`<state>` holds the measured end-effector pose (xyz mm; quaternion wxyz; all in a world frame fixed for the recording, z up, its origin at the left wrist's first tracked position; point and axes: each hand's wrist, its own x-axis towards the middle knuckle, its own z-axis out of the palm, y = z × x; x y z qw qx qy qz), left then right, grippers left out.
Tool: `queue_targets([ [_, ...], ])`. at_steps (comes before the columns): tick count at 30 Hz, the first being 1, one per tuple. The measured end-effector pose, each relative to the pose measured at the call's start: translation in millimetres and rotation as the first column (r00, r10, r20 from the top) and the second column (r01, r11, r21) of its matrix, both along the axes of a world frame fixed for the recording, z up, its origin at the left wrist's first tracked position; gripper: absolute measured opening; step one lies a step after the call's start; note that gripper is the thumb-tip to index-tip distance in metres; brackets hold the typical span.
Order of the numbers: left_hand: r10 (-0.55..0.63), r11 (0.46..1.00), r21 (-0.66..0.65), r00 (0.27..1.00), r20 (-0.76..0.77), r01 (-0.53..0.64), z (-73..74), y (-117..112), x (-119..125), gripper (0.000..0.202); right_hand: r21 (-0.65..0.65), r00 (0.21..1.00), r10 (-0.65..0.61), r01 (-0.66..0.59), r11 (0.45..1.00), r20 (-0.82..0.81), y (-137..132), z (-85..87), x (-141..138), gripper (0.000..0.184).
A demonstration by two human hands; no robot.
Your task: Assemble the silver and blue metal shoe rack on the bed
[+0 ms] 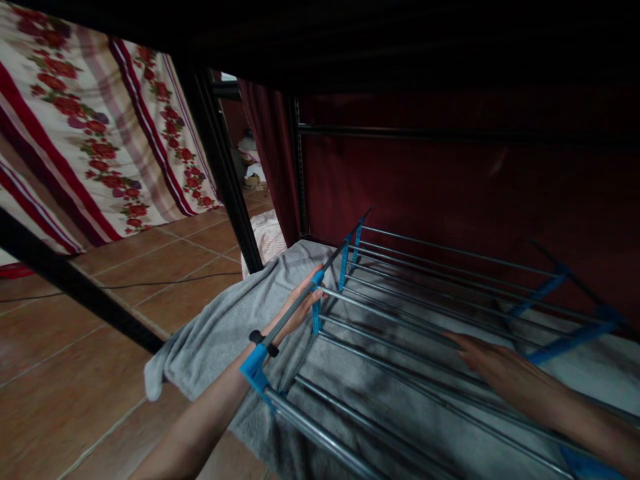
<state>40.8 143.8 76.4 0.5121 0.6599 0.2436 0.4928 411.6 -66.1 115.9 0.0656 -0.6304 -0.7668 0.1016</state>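
Note:
A rack of metal tubes with blue plastic joints (257, 370) lies on a grey blanket (233, 333). My left hand (297, 310) is at the rack's left end, behind a long end tube, with its fingers against a blue joint. A black band (264, 343) sits on the left wrist. My right hand (487, 363) is closed over a metal tube (395, 317) around the rack's middle. The undersides of its fingers are hidden. At the far right, more blue joints (607, 317) stand in shadow.
A black metal frame post (230, 167) rises at the left, with a dark frame overhead. Behind the rack hangs a dark red cloth (400, 180). A floral curtain (100, 133) and a thin black cable (175, 281) on the tiled floor (65, 360) lie to the left.

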Motion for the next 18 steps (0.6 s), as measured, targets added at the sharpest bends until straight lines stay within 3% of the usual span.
queue_targets([
  [7, -0.049, 0.999, 0.017, 0.994, -0.093, 0.050, -0.8, 4, -4, 0.063, 0.046, 1.000, 0.011, -0.012, 0.999, 0.020, 2, -5.1, 4, 0.049],
  [13, 0.000, 0.995, 0.101, 0.978, -0.210, 0.022, 6.3, -1, -18, 0.074, 0.289, 0.955, 0.118, -0.199, 0.937, 0.274, -24, -10.6, -15, 0.056],
  [15, 0.046, 0.997, 0.072, 0.984, -0.170, -0.034, -1.5, -5, -28, 0.062, 0.241, 0.926, 0.208, -0.290, 0.926, 0.316, -38, -17.6, -28, 0.061],
  [18, 0.074, 0.997, -0.015, 0.973, -0.220, -0.079, -28.3, -12, -45, 0.047, 0.086, 0.919, 0.303, -0.333, 0.939, 0.251, -52, -34.2, -47, 0.054],
])
